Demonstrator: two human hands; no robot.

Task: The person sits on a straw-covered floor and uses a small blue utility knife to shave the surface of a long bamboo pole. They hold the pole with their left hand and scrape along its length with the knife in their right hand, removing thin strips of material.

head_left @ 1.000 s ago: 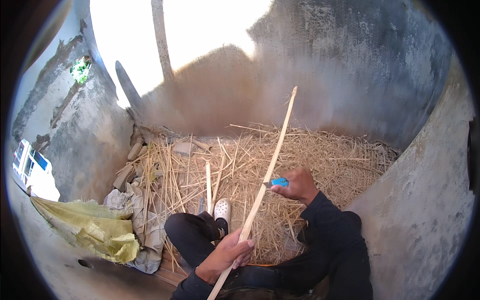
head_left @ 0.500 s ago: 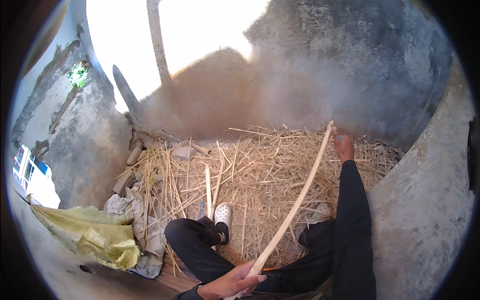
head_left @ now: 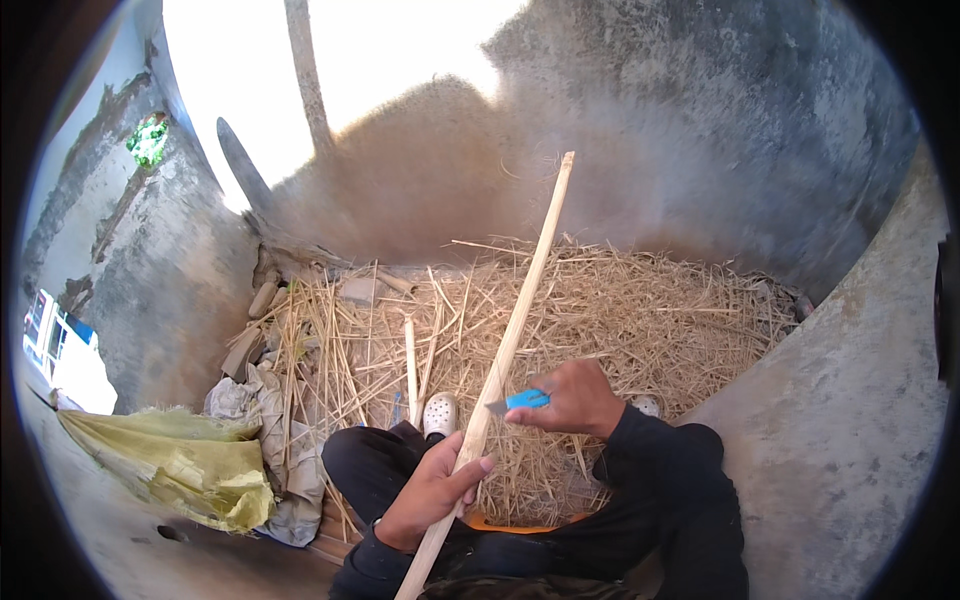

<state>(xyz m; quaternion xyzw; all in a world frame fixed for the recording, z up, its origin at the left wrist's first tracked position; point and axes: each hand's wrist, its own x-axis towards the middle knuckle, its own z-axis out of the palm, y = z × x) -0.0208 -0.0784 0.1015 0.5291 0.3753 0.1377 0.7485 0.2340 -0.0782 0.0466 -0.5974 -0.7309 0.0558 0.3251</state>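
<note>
A long pale strip of wood or bamboo (head_left: 532, 275) slants up and away from my lap, its far end raised in front of the wall. My left hand (head_left: 432, 492) is closed round its lower part, thumb on top. In my right hand (head_left: 580, 398) is a blue-handled utility knife (head_left: 527, 399), gripped with the blade pointing left. The blade's tip meets the strip's right edge, or lies very near it, a little above my left hand.
Shavings and thin strips (head_left: 640, 330) cover the floor between my legs and the wall. One pale stick (head_left: 411, 370) stands near my left shoe (head_left: 440, 413). A yellow-green sack (head_left: 175, 465) lies at left, beside grey cloth (head_left: 298, 490). Concrete walls (head_left: 700, 130) enclose the spot.
My right hand has come back from the strip's far end to its middle, knife now plainly visible. The strip's far end has swung left and up, and my left hand sits farther forward.
</note>
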